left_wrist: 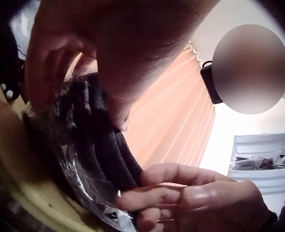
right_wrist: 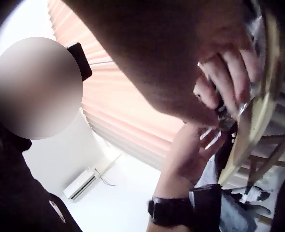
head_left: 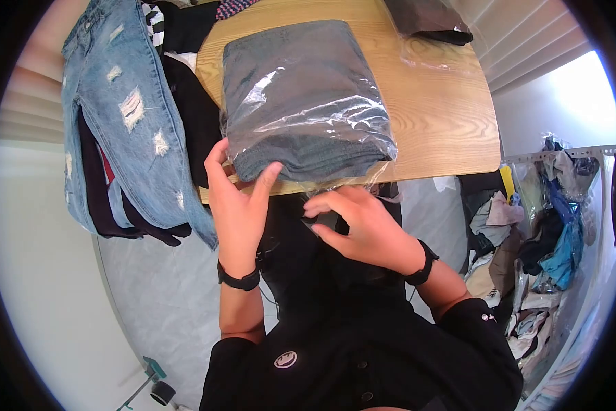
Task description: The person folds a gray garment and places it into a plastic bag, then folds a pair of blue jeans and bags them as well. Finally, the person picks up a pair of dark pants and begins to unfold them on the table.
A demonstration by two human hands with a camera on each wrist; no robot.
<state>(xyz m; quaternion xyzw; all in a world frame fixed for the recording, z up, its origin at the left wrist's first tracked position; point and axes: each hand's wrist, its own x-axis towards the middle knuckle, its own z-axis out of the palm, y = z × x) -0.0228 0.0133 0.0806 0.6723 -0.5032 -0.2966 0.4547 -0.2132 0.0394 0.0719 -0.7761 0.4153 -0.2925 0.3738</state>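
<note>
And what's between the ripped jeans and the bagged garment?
In the head view: a black garment, a strip of wooden tabletop and, lower down, the left hand.

wooden table | marbled grey floor | pale wall | pleated curtain

Bagged garment on table, jeans left, clothes right.

Clothing workroom, apparently; bagged garment, wooden table, heaped clothes
</note>
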